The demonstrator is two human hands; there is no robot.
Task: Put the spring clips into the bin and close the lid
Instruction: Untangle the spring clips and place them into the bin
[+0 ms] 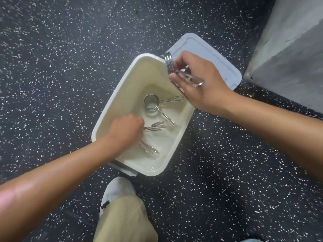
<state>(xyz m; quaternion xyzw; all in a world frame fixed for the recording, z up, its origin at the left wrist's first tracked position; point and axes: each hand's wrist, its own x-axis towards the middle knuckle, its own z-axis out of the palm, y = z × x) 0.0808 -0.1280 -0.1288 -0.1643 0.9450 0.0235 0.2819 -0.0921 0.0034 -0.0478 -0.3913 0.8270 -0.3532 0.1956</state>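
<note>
Right hand point(199, 81) grips clip point(176, 70) above bin point(104, 119), coil up-left, handles down-right; left hand point(127, 131) fisted on clip in bin, handles rightward; lid point(206, 49) open.

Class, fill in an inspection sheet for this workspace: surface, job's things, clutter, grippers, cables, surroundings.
Surface: dark speckled floor.
Job's things: white bin open on the floor, loose spring clip on its bottom, more clip handles near the left hand; lid lies behind the bin, partly hidden.
Clutter: nothing seen.
Grippers: left hand closed inside the bin, apparently on a clip, grip hidden; right hand holds a held spring clip over the bin's far rim.
Cables: nothing seen.
Surroundings: grey block at right; shoe beside the bin.
</note>
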